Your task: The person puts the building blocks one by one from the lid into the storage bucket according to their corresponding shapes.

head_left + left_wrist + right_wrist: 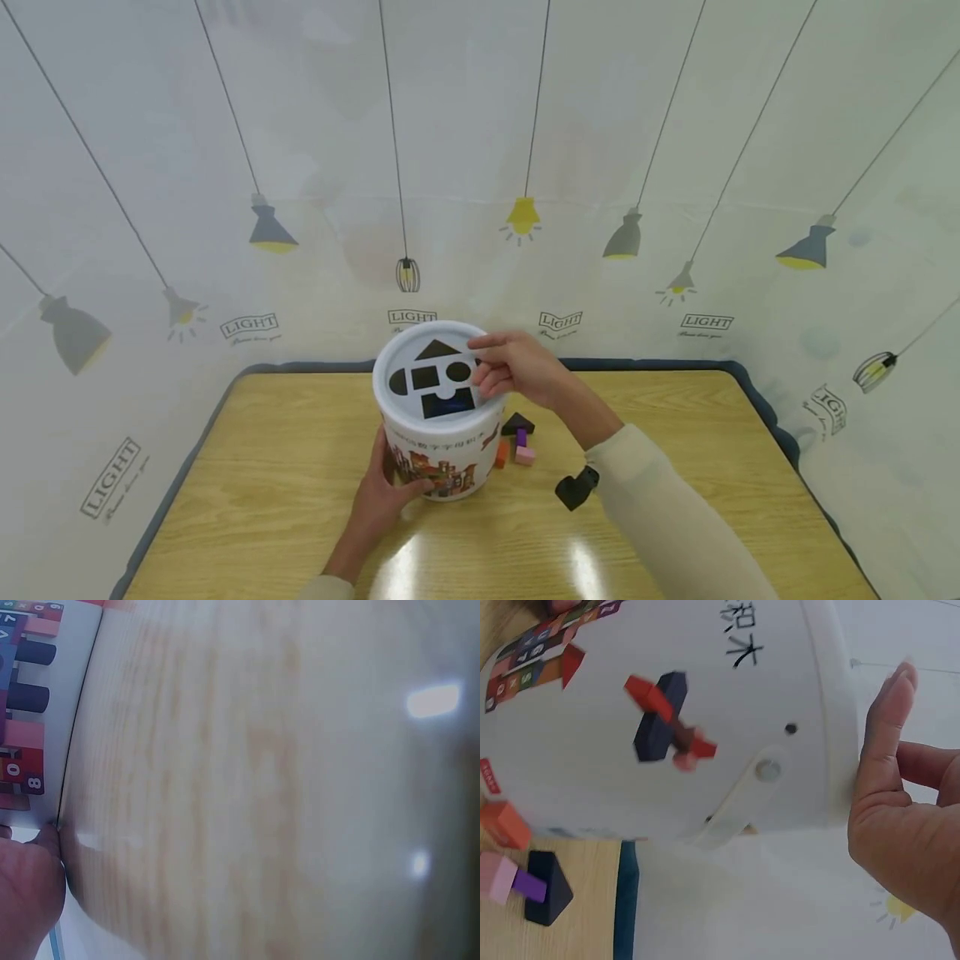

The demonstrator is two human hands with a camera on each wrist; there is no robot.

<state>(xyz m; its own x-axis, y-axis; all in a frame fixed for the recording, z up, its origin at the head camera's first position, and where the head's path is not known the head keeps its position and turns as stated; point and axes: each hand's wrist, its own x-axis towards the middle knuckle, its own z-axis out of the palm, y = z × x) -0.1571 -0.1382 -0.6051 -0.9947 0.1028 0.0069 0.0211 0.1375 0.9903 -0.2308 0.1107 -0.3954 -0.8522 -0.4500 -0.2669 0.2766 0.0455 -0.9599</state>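
Observation:
A white bucket (446,462), printed with pictures of toy blocks, stands on the table tilted-looking in the head view. Its pale lid (402,412) has cut-outs: a triangle, a square, a circle, a half circle and a notched rectangle. My left hand (377,500) grips the bucket's lower left side, thumb across the front; its other fingers are mostly hidden behind. Over the lid's right edge is my right hand (521,367), index finger stretched left and the others loosely bent. No object shows in it. In the right wrist view that hand (907,817) is beside the lid's rim.
Right of the bucket lie a black triangular block (519,423), a purple block (521,437), a pink block (525,456) and an orange block (502,454). A wall covering printed with lamps rises behind the wooden table (285,467). A black device is on the right wrist.

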